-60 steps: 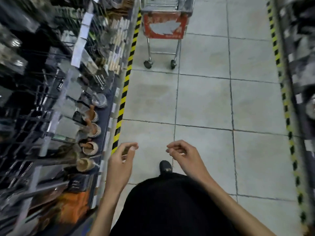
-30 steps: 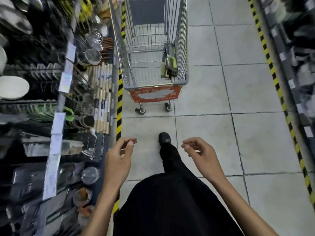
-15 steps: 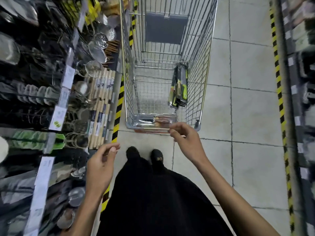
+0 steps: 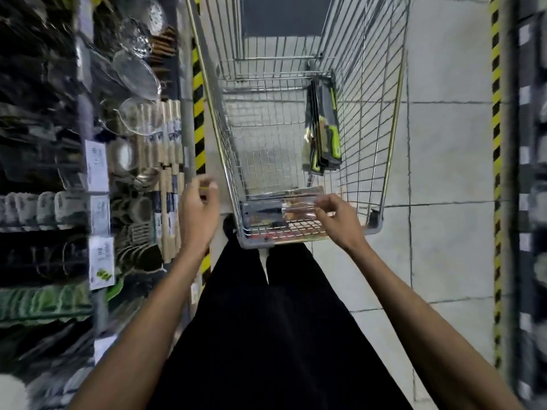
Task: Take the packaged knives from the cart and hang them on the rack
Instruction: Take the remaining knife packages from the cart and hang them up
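A wire shopping cart (image 4: 390, 119) stands right in front of me in the aisle. Packaged knives with green handles (image 4: 324, 128) lean upright against its right wall. Another clear pack holding a wooden-handled knife (image 4: 278, 207) lies along the cart's near end. My right hand (image 4: 337, 220) reaches over the near rim, fingers loosely curled at that pack's right end; whether they touch it is blurred. My left hand (image 4: 199, 208) hovers beside the cart's left corner, fingers loosely curled and holding nothing.
A shelf rack (image 4: 94, 173) with strainers, wooden-handled utensils and price tags runs along the left. A yellow-black floor stripe (image 4: 199, 113) edges it. Another shelf (image 4: 529, 173) lines the right side, with tiled floor (image 4: 450, 143) between it and the cart.
I have walked up to the cart, which was far down the aisle before. Both hands have risen; the right one now reaches over the cart's near end.
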